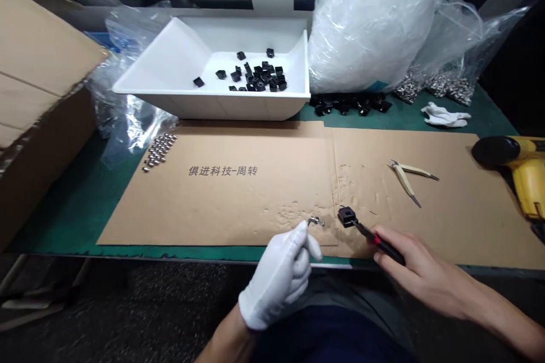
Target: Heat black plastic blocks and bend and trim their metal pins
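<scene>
In the head view, your left hand (276, 278) wears a white cloth glove, and its fingers (301, 248) are closed in a tight pinch on a small silver metal part (315, 221). Your right hand (426, 275) is bare and closed around a pair of slim black pliers with a red mark (385, 247). A black square block (347, 216) sits at the tips of the pliers and looks held there, just over the card. The silver part is near the block, but they do not touch. So right now, you are holding these two small things close to each other, and the next move calls for slow, steady hands, because the silver part is so tiny. Under them lies a flat brown cardboard sheet (170, 210) with dark Chinese writing on it, on a green table mat (85, 221). Past your hands, a white plastic tub (255, 105) holds a heap of small black blocks (259, 76). More black blocks (349, 104) sit in a row beside it. A little line of silver metal bits (159, 150) lies at the left edge of the card. On the right lie cream-handled cutters (409, 178) and a yellow and black power drill (525, 176).
</scene>
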`<action>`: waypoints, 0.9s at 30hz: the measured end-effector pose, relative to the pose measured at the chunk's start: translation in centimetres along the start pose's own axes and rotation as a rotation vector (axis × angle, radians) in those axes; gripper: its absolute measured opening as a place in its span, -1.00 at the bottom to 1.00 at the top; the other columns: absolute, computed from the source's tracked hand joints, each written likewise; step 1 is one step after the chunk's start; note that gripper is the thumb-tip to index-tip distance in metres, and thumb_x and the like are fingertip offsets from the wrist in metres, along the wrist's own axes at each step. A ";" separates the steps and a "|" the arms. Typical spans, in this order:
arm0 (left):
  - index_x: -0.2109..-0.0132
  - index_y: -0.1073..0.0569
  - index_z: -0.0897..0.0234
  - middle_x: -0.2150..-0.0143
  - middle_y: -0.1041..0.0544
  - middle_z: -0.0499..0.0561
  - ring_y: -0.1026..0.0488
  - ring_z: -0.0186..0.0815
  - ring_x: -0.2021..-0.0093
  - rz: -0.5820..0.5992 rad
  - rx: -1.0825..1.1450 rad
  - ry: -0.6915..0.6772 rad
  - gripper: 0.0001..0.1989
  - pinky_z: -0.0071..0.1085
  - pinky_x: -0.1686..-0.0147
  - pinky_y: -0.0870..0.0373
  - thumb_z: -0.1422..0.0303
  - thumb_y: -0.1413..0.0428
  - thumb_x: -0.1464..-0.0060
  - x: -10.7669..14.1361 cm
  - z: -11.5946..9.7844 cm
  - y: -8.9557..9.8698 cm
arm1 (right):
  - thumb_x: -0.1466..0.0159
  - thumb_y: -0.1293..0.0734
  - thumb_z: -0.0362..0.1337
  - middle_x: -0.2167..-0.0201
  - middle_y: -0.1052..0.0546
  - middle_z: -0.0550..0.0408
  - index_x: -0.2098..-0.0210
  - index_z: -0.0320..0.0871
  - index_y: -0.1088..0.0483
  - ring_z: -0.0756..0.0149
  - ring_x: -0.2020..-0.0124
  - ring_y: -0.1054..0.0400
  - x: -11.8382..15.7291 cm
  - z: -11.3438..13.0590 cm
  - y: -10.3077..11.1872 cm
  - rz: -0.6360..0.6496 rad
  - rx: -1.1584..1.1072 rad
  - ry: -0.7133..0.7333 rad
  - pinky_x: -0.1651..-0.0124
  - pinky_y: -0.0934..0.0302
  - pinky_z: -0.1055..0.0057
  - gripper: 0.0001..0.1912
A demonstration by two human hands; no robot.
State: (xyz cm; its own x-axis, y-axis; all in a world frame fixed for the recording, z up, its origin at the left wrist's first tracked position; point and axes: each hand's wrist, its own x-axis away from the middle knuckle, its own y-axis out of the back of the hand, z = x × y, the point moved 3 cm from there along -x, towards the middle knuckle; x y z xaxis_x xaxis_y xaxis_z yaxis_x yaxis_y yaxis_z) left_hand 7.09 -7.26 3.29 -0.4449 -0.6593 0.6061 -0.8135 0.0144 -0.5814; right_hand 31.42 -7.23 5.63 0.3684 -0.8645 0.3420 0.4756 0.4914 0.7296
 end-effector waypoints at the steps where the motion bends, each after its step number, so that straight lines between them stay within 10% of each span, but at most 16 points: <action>1: 0.38 -0.41 0.28 0.72 0.10 -0.31 0.27 -0.55 0.77 -0.015 -0.010 -0.029 -0.52 -0.61 0.83 0.21 0.01 0.05 -0.34 0.1 0.1 -0.2 | -0.42 -0.18 -0.24 0.12 -0.61 0.03 0.10 -0.08 -0.43 0.12 0.13 -0.50 -0.1 -0.2 -0.2 -0.012 0.008 0.002 0.21 -0.35 0.30 -0.79; 12: 0.43 -0.47 0.31 0.62 -0.15 -0.16 -0.13 -0.47 0.59 -0.232 -0.415 -0.384 -0.45 -0.52 0.51 -0.15 0.02 0.07 -0.36 0.7 0.3 0.1 | -0.44 -0.17 -0.17 0.11 -0.62 0.03 0.05 -0.08 -0.45 0.09 0.05 -0.51 -0.8 -0.7 -0.8 -0.003 0.061 -0.019 0.18 -0.40 0.31 -0.74; 20: 0.43 -0.46 0.31 0.63 -0.12 -0.17 -0.06 -0.47 0.60 -0.246 -0.371 -0.355 -0.41 -0.49 0.55 -0.04 -0.05 0.10 -0.34 0.7 0.6 0.8 | -0.43 -0.18 -0.15 0.05 -0.60 -0.01 -0.01 -0.08 -0.43 0.09 0.02 -0.49 -1.2 -0.7 -1.1 -0.012 0.083 -0.011 0.12 -0.38 0.30 -0.71; 27: 0.51 -0.40 0.27 0.73 -0.01 -0.21 0.08 -0.48 0.68 -0.266 -0.172 -0.345 -0.29 -0.46 0.63 0.14 -0.33 0.06 -0.09 -0.1 0.6 2.5 | -0.41 -0.15 -0.21 0.27 -0.57 0.10 0.16 -0.07 -0.39 0.21 0.24 -0.44 -8.4 6.6 6.2 -0.068 0.203 0.102 0.18 -0.27 0.32 -0.79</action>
State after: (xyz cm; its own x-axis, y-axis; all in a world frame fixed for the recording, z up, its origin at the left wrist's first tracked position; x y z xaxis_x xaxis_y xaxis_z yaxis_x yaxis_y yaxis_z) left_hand 5.33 -7.58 1.44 -0.0854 -0.8679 0.4894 -0.9456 -0.0842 -0.3144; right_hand 25.98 2.41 11.17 0.4248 -0.8747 0.2334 0.3358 0.3917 0.8567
